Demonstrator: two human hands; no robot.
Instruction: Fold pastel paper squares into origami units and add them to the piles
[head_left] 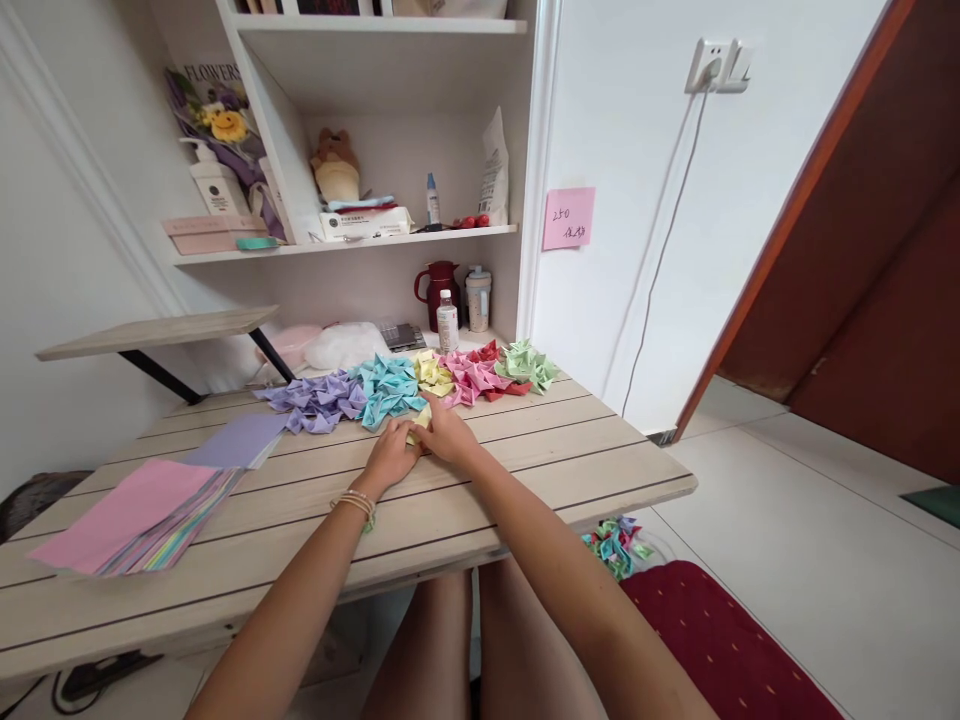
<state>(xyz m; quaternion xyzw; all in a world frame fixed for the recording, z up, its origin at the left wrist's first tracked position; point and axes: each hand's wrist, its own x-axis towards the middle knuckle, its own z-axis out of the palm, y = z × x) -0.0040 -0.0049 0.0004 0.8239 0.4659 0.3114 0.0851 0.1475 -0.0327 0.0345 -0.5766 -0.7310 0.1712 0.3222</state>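
A small piece of folded yellow paper (420, 424) is between my two hands, over the middle of the wooden table (555, 455). My left hand (393, 455), with bracelets at the wrist, has its fingers closed on the paper's near left side. Bent over its right side is my right hand (448, 432), fingers pressed on the same paper. Most of the paper is covered by my fingers. Just beyond lie folded paper pieces in heaps: purple (319, 398), blue (386, 388), yellow (433, 372), pink (471, 376), red (510, 390) and green (527, 365).
A fanned stack of coloured paper (135, 510) and purple sheets (240, 440) lie at the left. A raised wooden shelf (161, 330) stands behind them. A bottle (448, 325), a red jug (439, 290) and a cup (478, 300) stand at the back. More folded pieces (616, 545) are below the right edge.
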